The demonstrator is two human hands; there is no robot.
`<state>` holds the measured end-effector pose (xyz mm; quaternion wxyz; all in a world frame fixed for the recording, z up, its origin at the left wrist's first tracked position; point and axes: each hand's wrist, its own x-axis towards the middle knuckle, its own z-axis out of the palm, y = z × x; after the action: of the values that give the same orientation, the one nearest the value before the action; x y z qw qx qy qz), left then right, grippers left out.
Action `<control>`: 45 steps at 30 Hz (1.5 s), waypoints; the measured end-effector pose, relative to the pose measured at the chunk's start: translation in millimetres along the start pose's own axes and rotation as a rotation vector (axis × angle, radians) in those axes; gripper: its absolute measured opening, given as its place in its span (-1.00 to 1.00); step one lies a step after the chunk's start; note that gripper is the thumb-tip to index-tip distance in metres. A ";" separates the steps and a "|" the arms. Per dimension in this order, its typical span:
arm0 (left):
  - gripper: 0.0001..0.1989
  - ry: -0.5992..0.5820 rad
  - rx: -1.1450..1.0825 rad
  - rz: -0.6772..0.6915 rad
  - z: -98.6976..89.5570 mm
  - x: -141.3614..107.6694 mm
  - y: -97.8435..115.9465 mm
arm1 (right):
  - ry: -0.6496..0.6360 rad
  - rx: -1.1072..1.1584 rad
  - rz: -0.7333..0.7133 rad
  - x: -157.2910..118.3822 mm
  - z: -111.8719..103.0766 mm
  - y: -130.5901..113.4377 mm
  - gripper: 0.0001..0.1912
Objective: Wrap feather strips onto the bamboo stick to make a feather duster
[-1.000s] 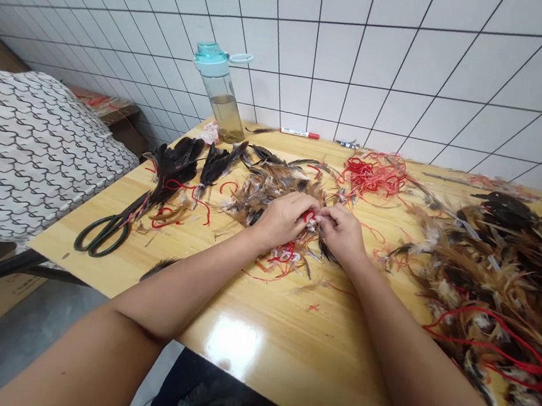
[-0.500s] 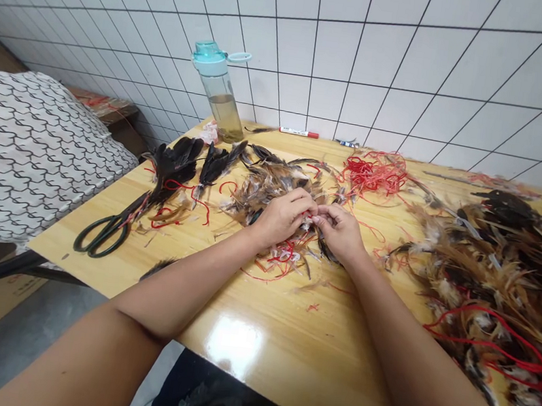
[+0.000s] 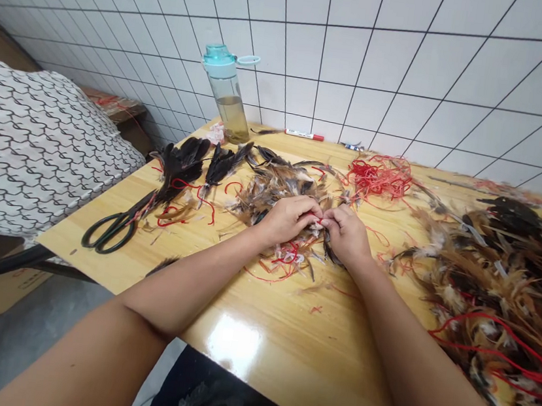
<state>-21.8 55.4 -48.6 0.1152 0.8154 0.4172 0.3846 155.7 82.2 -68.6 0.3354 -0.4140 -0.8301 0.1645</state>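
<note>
My left hand [image 3: 293,219] and my right hand [image 3: 346,233] meet over the middle of the table, fingertips pinched close together. Between them show a bit of red string [image 3: 319,216] and the pale quill ends of a feather bundle, partly hidden by the fingers. Both hands seem closed on this bundle and its string. Just behind the left hand lies a heap of brown and grey feathers [image 3: 277,187]. Red and white scraps [image 3: 289,254] are scattered on the wood below the hands.
Black-handled scissors [image 3: 110,232] lie left beside dark feather bundles [image 3: 182,160]. A water bottle [image 3: 232,113] stands at the back near a red marker [image 3: 304,134]. Tangled red string [image 3: 380,177] lies behind my right hand. A large feather pile [image 3: 503,278] covers the right side.
The whole view has shifted slightly, so things appear a little further right. My fingertips have drawn closer together around the red string, with the right fingers curled more.
</note>
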 end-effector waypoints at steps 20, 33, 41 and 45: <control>-0.88 -0.082 -0.015 -0.053 -3.7 0.2 1.8 | -0.156 -0.766 -0.074 -2.8 -23.3 -11.0 -0.74; -0.90 -0.193 -0.131 -0.120 -5.4 0.7 9.4 | -0.364 -0.823 0.031 2.5 -27.3 -21.7 -0.69; -0.93 -0.217 -0.190 -0.200 -5.6 1.0 8.4 | -0.360 -0.811 0.036 2.1 -25.8 -17.5 -0.70; -0.85 -0.035 -0.082 -0.269 -7.0 3.9 8.7 | -0.240 -0.803 -0.046 -1.6 -23.2 -15.5 -0.72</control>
<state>-20.3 52.0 -37.4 0.2061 0.7531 0.5048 0.3681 163.6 71.5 -44.0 0.0518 -0.4711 -0.8705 -0.1324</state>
